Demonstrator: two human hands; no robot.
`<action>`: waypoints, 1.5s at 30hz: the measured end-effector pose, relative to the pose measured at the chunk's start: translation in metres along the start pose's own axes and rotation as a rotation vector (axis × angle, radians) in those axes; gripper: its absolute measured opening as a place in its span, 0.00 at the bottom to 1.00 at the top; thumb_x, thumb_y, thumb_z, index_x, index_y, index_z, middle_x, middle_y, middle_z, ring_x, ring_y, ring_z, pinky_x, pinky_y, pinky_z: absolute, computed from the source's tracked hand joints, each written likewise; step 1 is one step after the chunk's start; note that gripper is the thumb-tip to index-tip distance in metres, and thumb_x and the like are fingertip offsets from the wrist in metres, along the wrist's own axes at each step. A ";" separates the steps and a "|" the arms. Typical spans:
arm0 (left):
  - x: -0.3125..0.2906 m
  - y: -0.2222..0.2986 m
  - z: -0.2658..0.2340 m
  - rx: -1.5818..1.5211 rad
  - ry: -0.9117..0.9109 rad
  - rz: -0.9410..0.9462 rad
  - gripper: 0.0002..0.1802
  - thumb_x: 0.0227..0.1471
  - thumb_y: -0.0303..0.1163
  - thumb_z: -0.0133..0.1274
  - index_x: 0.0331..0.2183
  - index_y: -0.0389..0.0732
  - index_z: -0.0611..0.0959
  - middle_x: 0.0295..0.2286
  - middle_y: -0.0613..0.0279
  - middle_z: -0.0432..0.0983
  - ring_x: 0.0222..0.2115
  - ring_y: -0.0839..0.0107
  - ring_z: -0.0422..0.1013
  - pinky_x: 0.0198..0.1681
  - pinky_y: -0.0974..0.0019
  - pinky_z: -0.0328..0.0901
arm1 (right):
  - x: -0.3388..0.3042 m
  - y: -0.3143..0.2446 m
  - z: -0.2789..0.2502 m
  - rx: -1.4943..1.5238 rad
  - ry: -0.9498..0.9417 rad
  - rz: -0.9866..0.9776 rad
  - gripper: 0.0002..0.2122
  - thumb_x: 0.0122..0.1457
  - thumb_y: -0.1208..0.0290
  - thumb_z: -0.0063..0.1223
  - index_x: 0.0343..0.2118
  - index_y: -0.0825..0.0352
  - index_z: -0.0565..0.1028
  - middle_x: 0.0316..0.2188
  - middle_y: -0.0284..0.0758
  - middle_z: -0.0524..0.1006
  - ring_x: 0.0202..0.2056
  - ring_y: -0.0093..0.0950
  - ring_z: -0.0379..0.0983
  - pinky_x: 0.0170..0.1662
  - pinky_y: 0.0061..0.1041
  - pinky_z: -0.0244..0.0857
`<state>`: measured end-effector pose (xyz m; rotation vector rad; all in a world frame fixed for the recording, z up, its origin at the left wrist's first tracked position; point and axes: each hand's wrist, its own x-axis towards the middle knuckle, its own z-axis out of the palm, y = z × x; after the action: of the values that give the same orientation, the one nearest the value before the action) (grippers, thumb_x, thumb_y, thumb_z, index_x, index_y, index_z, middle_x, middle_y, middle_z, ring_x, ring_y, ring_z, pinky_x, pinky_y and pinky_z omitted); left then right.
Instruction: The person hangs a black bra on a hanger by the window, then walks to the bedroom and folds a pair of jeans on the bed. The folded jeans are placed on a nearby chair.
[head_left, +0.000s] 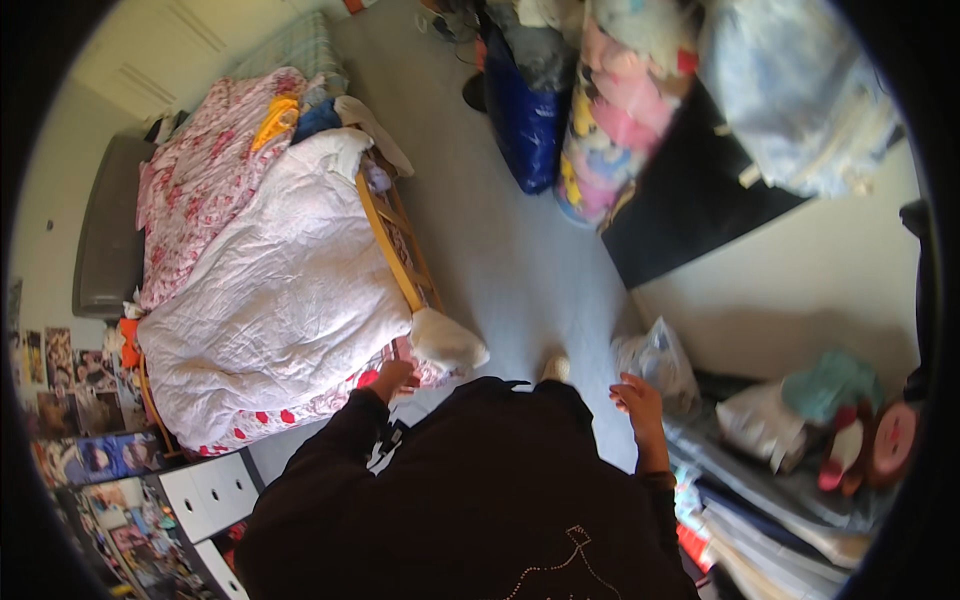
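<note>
My left hand (396,379) hangs beside the near corner of the bed, its fingers loosely bent with nothing visible in them. Close to it, a white quilt (290,270) is spread over the bed, and one corner of it droops past the wooden bed rail (388,240). Out to my right, my right hand (640,400) is held in the air, fingers slightly curled and apart, holding nothing. A clear plastic bag (660,365) lies just beyond that hand.
A floral pink blanket (215,170) and a yellow cloth (277,122) lie on the bed. Ahead on the grey floor (510,260) stand a blue bag (527,135) and a tall clear bag of plush toys (620,110). Right: cushions and toys on a dark padded surface (720,430).
</note>
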<state>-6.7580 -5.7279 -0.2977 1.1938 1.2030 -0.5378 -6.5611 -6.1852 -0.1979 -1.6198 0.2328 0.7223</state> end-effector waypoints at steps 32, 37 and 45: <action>0.098 0.209 -0.016 -0.469 0.265 -0.040 0.13 0.42 0.34 0.56 0.33 0.40 0.80 0.25 0.60 0.77 0.23 0.70 0.73 0.26 0.65 0.68 | 0.554 -0.386 0.467 -0.571 -0.868 0.233 0.16 0.55 0.72 0.48 0.46 0.70 0.69 0.34 0.39 0.77 0.33 0.25 0.75 0.37 0.20 0.68; 0.159 0.319 -0.053 -0.638 0.322 -0.104 0.14 0.45 0.34 0.52 0.36 0.40 0.78 0.23 0.58 0.77 0.21 0.69 0.73 0.23 0.65 0.68 | 0.671 -0.452 0.538 -0.551 -0.880 0.223 0.15 0.55 0.71 0.49 0.45 0.68 0.70 0.31 0.38 0.77 0.30 0.23 0.74 0.33 0.18 0.67; 0.253 0.542 -0.190 -0.910 0.506 0.038 0.21 0.52 0.27 0.44 0.49 0.39 0.69 0.25 0.52 0.76 0.19 0.67 0.73 0.20 0.66 0.69 | 0.807 -0.577 0.631 -0.460 -0.776 0.086 0.13 0.57 0.69 0.47 0.43 0.68 0.70 0.30 0.37 0.77 0.29 0.22 0.74 0.33 0.18 0.67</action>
<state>-6.2946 -5.3051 -0.2872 0.5560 1.5916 0.3683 -5.8213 -5.2720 -0.1974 -1.6257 -0.4587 1.4877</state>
